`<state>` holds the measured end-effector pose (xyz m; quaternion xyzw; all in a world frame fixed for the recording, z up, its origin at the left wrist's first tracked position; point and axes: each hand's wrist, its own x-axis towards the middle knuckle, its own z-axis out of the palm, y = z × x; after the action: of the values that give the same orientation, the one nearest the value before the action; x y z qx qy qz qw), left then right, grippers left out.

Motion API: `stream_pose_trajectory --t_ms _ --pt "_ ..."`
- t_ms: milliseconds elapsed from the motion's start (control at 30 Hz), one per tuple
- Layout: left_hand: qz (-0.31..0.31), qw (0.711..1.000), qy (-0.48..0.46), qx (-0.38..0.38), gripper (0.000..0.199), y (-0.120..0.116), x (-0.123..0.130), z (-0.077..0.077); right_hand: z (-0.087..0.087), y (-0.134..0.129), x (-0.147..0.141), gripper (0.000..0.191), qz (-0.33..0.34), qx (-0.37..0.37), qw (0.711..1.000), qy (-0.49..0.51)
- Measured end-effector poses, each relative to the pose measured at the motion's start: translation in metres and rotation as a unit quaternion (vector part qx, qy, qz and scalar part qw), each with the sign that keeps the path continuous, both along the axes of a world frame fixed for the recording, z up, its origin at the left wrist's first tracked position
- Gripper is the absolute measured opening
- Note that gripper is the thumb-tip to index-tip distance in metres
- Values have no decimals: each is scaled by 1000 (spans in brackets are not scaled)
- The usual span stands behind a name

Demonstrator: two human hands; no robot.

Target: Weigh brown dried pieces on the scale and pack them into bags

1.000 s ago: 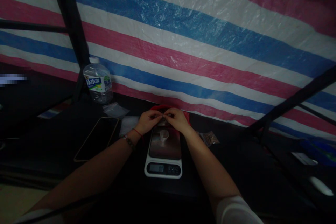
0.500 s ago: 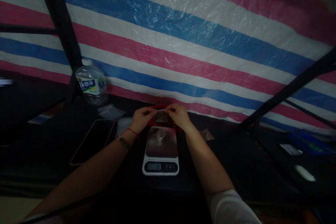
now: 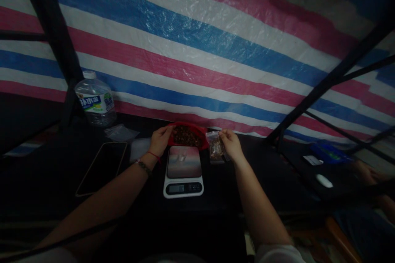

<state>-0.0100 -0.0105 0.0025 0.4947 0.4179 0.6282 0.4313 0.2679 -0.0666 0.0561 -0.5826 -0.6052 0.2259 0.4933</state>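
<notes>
My right hand [image 3: 231,144] holds a small clear bag of brown bits [image 3: 215,147] by its top, just right of a red bag [image 3: 187,135] full of the same dark brown bits. My left hand [image 3: 160,139] rests at the red bag's left edge with its fingers curled; whether it grips the bag I cannot tell. In front of the red bag a white kitchen scale [image 3: 184,170] carries a small clear cup [image 3: 182,157] on its plate.
A dark phone [image 3: 101,167] lies left of the scale, with clear bags [image 3: 121,132] and a water bottle [image 3: 94,100] behind it. A striped tarp [image 3: 197,49] forms the back wall. Black poles [image 3: 327,82] cross right. Another person's arm [image 3: 367,170] shows far right.
My hands were together over the red bag holding the small bag. Now my right hand has carried it to the right, and my left hand has moved to the red bag's left edge.
</notes>
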Motion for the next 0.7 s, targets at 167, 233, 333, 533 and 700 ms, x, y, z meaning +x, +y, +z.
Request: stream_pose_trajectory --t_ms 167,233,333,533,700 --pt "25 999 19 -4 48 1 -2 -2 -28 -10 16 25 14 -47 998 -25" --pt "30 999 24 -4 47 1 -2 -1 -34 -11 18 26 6 -50 999 -7" --pt "35 999 23 -6 44 1 -3 1 -40 -11 18 30 29 -64 995 66" --pt "45 999 22 -21 45 1 -3 2 -52 -11 10 40 34 -76 985 152" --pt "35 999 4 -32 50 2 -3 -1 -57 -18 12 42 62 -39 990 124"
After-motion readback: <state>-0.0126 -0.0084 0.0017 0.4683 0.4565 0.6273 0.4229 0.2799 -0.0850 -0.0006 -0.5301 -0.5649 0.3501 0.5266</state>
